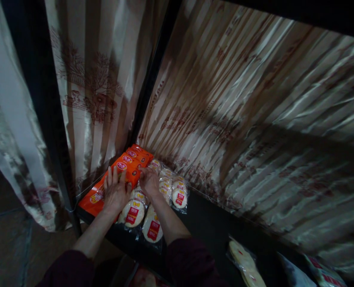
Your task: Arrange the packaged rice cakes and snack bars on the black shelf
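Observation:
My left hand lies with fingers spread on a row of overlapping orange snack packets, pressing on their front part. My right hand is beside it, fingers bent slightly and apart, touching the right edge of the orange packets where they meet the clear-wrapped round crackers. These pale crackers have red and yellow labels and stand in overlapping rows. One front pack lies partly under my right forearm. Another row of cracker packs stands to the right. My hands hide parts of the packets beneath them.
All this rests on a dark shelf with black metal posts. Patterned curtains hang behind and at the left. Farther right lie a clear pack of pale round items and other bags. The light is dim.

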{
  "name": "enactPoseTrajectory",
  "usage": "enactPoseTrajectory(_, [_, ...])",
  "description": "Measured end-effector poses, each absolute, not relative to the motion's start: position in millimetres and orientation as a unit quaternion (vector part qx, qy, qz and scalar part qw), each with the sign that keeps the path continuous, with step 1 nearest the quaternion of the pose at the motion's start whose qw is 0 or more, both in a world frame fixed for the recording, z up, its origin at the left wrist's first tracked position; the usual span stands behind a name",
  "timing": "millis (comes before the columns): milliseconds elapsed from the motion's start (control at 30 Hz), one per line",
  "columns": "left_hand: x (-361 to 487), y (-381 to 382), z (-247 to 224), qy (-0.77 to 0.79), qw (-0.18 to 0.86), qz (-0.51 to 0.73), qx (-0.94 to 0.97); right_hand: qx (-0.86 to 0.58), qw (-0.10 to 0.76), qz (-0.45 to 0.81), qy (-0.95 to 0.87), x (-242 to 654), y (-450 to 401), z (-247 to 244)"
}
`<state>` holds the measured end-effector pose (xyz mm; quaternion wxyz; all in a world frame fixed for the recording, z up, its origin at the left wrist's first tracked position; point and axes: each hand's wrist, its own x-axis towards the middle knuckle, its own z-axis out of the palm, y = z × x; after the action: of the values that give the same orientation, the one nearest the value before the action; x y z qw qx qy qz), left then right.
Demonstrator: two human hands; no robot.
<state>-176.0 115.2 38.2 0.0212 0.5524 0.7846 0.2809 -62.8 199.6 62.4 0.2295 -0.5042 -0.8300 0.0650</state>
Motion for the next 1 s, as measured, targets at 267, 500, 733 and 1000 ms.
enactPoseTrajectory(267, [-178,118,40,0.807,0.041,0.227,0.544,-0.51,0.21,0.039,-0.833,-71,200,66])
enactPoseTrajectory(500, [-177,117,47,0.817,0.095,0.193,0.535,-0.517,0.217,0.137,-0.816,-84,205,69])
enactPoseTrajectory(733, [-179,119,44,0.817,0.111,0.183,0.535,-0.511,0.299,0.266,-0.76,-92,213,67])
enactPoseTrajectory(1000, [-173,123,40,0.835,0.107,0.21,0.497,-0.43,0.264,0.475,-0.721,-90,211,80])
